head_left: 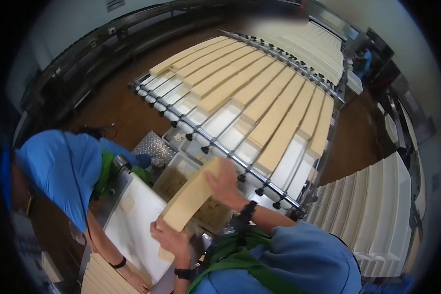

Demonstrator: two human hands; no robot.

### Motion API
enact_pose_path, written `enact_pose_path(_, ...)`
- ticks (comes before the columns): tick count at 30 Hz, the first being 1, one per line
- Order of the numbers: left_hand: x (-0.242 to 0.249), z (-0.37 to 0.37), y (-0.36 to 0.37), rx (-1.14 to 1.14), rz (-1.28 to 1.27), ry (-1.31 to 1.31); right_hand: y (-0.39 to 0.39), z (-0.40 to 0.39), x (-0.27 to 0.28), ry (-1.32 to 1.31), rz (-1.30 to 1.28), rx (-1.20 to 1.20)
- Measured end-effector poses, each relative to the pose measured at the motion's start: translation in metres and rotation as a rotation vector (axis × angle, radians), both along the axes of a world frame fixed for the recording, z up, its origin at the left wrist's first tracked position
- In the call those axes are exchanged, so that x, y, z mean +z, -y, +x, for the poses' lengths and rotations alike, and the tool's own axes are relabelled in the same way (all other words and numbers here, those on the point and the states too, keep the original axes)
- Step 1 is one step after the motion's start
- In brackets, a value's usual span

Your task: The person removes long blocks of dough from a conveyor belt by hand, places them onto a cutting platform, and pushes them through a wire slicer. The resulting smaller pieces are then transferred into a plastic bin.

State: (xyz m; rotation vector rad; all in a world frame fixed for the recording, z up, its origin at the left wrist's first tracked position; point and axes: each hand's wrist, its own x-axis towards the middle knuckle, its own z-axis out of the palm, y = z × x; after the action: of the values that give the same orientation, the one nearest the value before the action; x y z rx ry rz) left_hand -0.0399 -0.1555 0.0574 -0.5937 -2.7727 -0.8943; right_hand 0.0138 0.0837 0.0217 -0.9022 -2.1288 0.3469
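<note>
A long pale-yellow block (189,198), which looks like cheese, is held up between my two hands. My left hand (170,239) is closed round its near, lower end. My right hand (224,182) grips the far, upper end, fingers wrapped over the side. The block tilts upward from left to right, above grey bins (179,164) with pale scraps in them. Left of my left hand is a white work surface (132,223) with a few scraps on it.
Several similar blocks lie in lanes on a white conveyor (286,166) with metal rods (220,142). A co-worker in a blue sleeve (59,166) reaches to blocks (105,277) at lower left. Stacked white ribbed trays (367,210) stand at right.
</note>
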Motion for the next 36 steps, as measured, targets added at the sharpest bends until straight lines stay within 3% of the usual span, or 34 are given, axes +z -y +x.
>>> enact_pose_path(2, 0.011, 0.023, -0.057, -0.141, 0.006, -0.023, -0.056, 0.053, 0.036, -0.107, -0.167, -0.067)
enact_pose_path(5, 0.048, 0.066, -0.127, -0.341, 0.014, -0.028, -0.132, 0.126, 0.043, -0.146, -0.057, -0.302)
enact_pose_path(7, 0.08, 0.098, -0.157, -0.607, -0.099, 0.158, -0.178, 0.174, 0.039, -0.165, -0.063, -0.372)
enact_pose_path(12, 0.068, 0.149, -0.202, -0.892, -0.054, 0.41, -0.257, 0.25, 0.003, -0.164, -0.088, -0.363)
enact_pose_path(15, 0.049, 0.161, -0.22, -0.968, -0.041, 0.59, -0.282, 0.265, -0.01, 0.012, -0.113, -0.248)
enact_pose_path(17, 0.039, 0.161, -0.23, -0.978, -0.051, 0.673, -0.291, 0.264, -0.005, 0.442, -0.21, -0.204)
enact_pose_path(20, 0.034, 0.156, -0.253, -0.889, -0.033, 0.676, -0.289, 0.257, 0.011, 0.598, -0.098, -0.388)
enact_pose_path(24, 0.007, 0.164, -0.283, -0.717, 0.008, 0.76, -0.276, 0.261, 0.021, 0.527, 0.04, -0.446)
enact_pose_path(26, 0.004, 0.169, -0.287, -0.661, 0.074, 0.784, -0.252, 0.266, 0.013, 0.474, 0.057, -0.342)
enact_pose_path(29, 0.001, 0.172, -0.283, -0.649, 0.148, 0.857, -0.208, 0.273, 0.001, 0.338, -0.14, -0.086)
enact_pose_path(31, -0.013, 0.169, -0.277, -0.767, 0.277, 0.779, -0.17, 0.272, 0.022, 0.302, -0.39, 0.26)
enact_pose_path(36, -0.019, 0.163, -0.272, -0.809, 0.26, 0.731, -0.135, 0.27, 0.027, 0.544, -0.289, 0.32)
